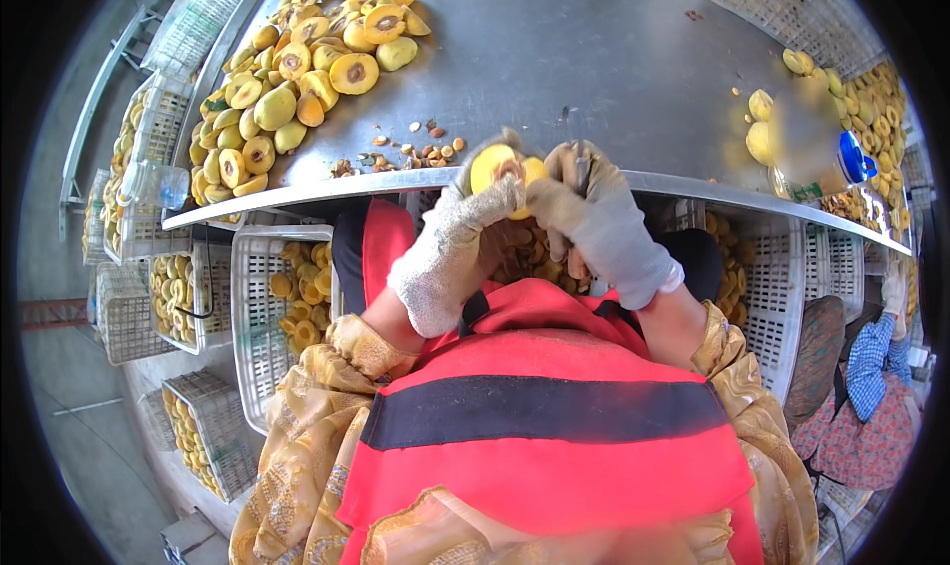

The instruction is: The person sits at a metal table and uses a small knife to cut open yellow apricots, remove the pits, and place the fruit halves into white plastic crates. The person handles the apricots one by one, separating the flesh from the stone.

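Note:
My left hand (pixel 457 231), in a grey knit glove, grips a yellow halved fruit (pixel 497 166) at the near edge of the steel table (pixel 594 60). My right hand (pixel 594 219), gloved too, holds a small metal knife (pixel 575 140) with its blade against the fruit. Both hands meet just over the table's rim. A pile of halved yellow fruit (pixel 297 70) lies on the table to the left, and brown pits (pixel 421 152) are scattered in front of my hands.
White plastic crates (pixel 259 298) with fruit halves stand below the table on the left and right (pixel 772 298). More fruit (pixel 871 110) lies at the far right. Another person's patterned sleeve (pixel 871 357) shows at the right edge.

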`<state>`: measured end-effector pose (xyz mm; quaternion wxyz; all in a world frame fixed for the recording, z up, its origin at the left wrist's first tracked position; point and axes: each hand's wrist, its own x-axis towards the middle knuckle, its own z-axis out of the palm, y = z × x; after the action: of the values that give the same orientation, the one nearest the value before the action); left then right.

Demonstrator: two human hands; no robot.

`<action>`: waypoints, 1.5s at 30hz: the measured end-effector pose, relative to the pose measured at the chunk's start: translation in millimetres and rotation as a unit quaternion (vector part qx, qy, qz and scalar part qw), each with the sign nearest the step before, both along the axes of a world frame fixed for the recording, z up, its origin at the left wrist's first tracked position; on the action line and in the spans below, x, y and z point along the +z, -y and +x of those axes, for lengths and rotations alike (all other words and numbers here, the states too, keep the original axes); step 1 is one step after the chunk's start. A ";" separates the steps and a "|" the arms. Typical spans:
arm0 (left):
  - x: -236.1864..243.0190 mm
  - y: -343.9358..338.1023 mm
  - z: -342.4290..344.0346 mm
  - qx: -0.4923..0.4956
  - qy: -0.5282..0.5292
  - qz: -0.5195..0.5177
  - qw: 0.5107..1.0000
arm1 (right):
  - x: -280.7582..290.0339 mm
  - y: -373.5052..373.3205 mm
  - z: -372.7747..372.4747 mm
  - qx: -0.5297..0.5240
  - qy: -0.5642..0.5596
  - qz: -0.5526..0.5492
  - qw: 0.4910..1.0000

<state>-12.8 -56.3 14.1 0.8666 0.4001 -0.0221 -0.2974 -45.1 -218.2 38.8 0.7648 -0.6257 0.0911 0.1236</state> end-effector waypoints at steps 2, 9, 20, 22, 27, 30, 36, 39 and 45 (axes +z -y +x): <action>-4.2 -1.3 -0.4 -0.010 -0.109 -0.056 0.992 | -17.9 -3.6 1.2 -0.007 0.114 -0.128 0.985; -5.1 -22.1 4.1 0.079 0.006 -0.031 0.996 | 8.6 -12.4 -9.3 0.095 -0.005 -0.166 0.982; -9.8 -23.3 1.4 0.089 0.192 0.081 0.974 | -17.7 -21.1 -13.4 0.130 0.124 -0.324 0.929; -15.3 -23.3 4.9 0.099 0.209 0.053 0.972 | -13.0 -24.2 -12.6 0.134 0.066 -0.262 0.953; -25.4 -28.6 6.0 0.107 0.274 0.071 0.953 | 30.2 -28.5 -13.9 0.158 -0.143 -0.076 0.974; -25.6 -31.8 7.2 0.132 0.400 0.174 0.890 | 27.8 -30.6 -13.6 0.161 -0.152 -0.063 0.973; -5.2 -16.9 1.4 0.137 0.136 0.101 0.976 | -48.5 -37.2 -19.8 0.054 0.302 -0.329 0.893; 1.0 -11.9 -4.9 0.181 0.083 0.089 0.976 | 16.0 -40.1 -13.0 0.239 -0.147 -0.041 0.959; 15.4 -21.5 7.9 0.057 0.087 0.154 0.983 | 12.5 -47.2 -19.8 0.211 -0.058 -0.120 0.968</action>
<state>-4.9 -34.8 29.4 0.8049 0.5535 -0.0285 -0.2118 -64.9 -171.0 51.2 0.6339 -0.7101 0.0157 0.3060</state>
